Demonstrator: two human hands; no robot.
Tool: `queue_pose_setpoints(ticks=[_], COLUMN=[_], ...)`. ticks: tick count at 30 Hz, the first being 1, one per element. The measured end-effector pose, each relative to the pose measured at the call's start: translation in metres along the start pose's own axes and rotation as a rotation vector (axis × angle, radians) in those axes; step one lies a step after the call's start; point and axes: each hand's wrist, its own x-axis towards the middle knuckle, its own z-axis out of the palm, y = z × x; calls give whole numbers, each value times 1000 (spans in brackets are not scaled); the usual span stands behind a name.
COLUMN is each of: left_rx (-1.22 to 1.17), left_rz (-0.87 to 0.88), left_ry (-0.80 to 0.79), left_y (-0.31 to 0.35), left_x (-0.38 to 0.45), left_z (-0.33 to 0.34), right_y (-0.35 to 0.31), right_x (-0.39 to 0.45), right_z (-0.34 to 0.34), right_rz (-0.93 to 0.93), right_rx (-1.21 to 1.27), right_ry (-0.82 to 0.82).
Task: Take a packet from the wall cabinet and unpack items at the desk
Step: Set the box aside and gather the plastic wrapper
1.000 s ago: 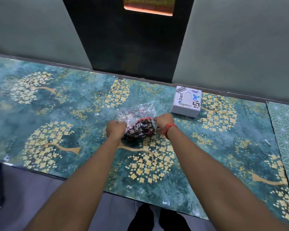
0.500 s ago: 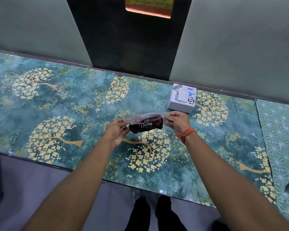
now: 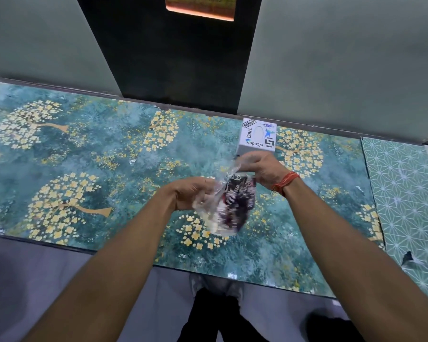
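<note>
Clear plastic packet (image 3: 223, 201): fetched, lifted above counter (image 3: 109, 169). Left hand (image 3: 190, 192) and right hand (image 3: 260, 166), each grip pinching film. Dark contents inside; unpacking pending.

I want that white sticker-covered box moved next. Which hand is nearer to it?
Right. The right hand sits just in front of the white box, gripping the clear packet. The left hand holds the packet's other side, farther toward the desk's front edge.
</note>
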Motion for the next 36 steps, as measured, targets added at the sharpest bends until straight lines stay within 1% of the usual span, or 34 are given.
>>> queue_pose_setpoints(ticks=[1,3,4,5,7,8,9,10,13,15,17,18,20,21,23,25,26,27,29,30,31,33,35,36], left_rx=[0,-100,-126,-137,-106,-84,-75,-119,-366,-416,-458,-490,-540,-534,-425,-306,-242,-151,53,83,55,-54,-115,-126], left_rz=[14,54,68,71,38,4,-34,-49,1,13,51,64,66,58,34,54,63,70,81,79,81,84,79,71], left_ry=[40,131,149,180,256,300,316,303,322,362,379,376,347,315,262,208,218,274,476,548,577,556,536,527], left_y=[-3,-9,-10,-14,-23,-28,-32,-36,-38,-35,-30,-28,-29,-31,-32,-35,-34,-34,-33,-31,-28,-18,-10,-7], left_x=[8,21,25,31,40,45,47,50,54,56,59,60,63,62,58,57,57,59,66,68,68,64,60,60], left_z=[2,7,14,18,38,45,51,57,68,71,72,71,61,56,50,47,49,50,46,42,37,26,19,14], right_y=[1,8,15,24,50,63,73,80,81,82,80,79,74,69,63,60,58,56,49,45,41,36,35,36], right_x=[-1,-8,-13,-19,-28,-28,-26,-24,-18,-14,-11,-9,-5,-3,3,9,12,14,13,9,4,-8,-18,-21], right_z=[0,-4,-4,-2,7,9,12,14,19,19,20,19,14,10,0,-8,-10,-10,-11,-13,-17,-29,-37,-40], right_rz=[9,64,85,103,164,176,174,167,112,81,64,54,46,46,58,78,83,81,73,90,126,247,344,345], right_rx=[21,136,136,69,-166,-239,-261,-282,-344,-397,-511,-558,-576,-561,-522,-508,-484,-433,-317,-278,-274,-274,-116,-20], right_ry=[47,242,318,348,384,426,461,477,503,542,582,604,675,730,843,905,910,892,817,763,695,485,264,209])
